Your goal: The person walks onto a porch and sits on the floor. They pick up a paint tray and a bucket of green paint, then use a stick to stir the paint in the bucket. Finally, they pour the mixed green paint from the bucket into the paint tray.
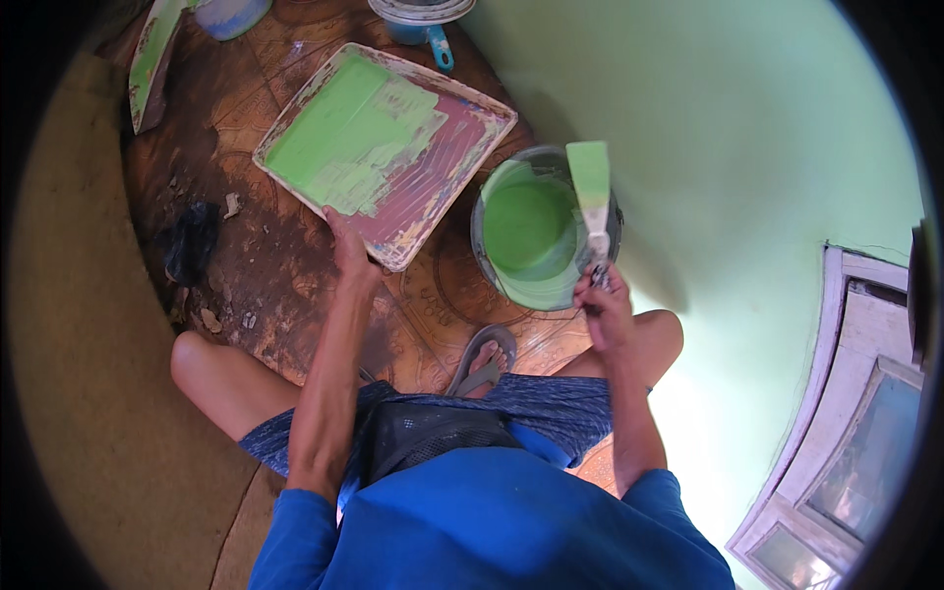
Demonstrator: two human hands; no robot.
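Note:
My left hand (351, 251) is closed on the near edge of a paint tray (440, 175), thumb on the rim and fingers hidden beneath. The tray is tilted, with wet green paint spread over its far left part and a reddish ribbed surface showing on the right. In my right hand (607, 307) is a putty knife (590, 177), its wide blade pointing up and coated with green paint. The blade stands above the right side of a grey bucket (553, 295). Green paint (526, 224) fills part of that bucket, and its inner wall is smeared with it.
A light green wall (708, 128) rises close on the right, beside a whitish door (836, 442). At the far side are a lidded container with a blue handle (440, 47), a whitish tub (231, 15) and a green-smeared strip (152, 74). A black plastic bag (192, 241) lies left.

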